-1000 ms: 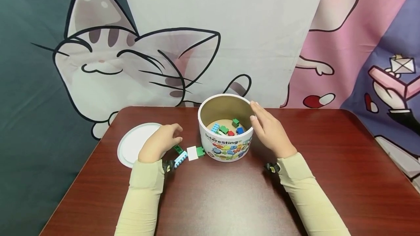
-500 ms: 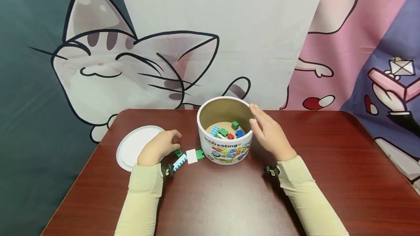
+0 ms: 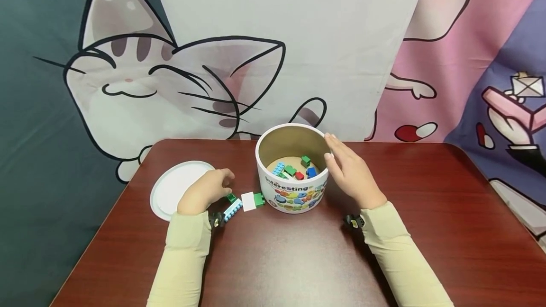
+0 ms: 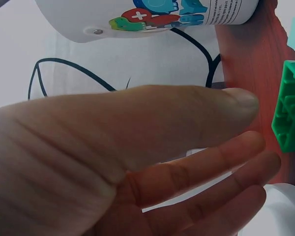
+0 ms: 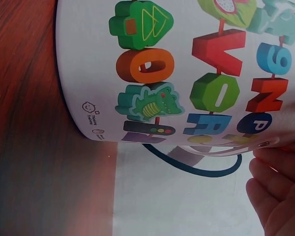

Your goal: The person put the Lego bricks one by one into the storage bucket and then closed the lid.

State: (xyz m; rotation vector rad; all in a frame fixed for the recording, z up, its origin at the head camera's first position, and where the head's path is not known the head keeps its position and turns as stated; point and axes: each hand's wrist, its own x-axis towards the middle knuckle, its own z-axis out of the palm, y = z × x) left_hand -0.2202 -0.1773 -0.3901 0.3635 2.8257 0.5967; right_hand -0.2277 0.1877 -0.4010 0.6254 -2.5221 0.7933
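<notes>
Presently we hold nothing in our loose left hand (image 3: 204, 192), beside a green brick (image 3: 232, 198); our right hand (image 3: 354, 176), straight-fingered, touches the tub (image 3: 294, 197).

Long pale yellow sleeves (image 3: 181, 264) with broad cuffs (image 3: 189, 232) are worn with a small black device (image 3: 355, 221) at each wrist, both showing a light spot.

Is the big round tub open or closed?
Open. The tub has nothing covering its top, so colourful bricks show inside. What looks like its white lid lies beside it.
</notes>
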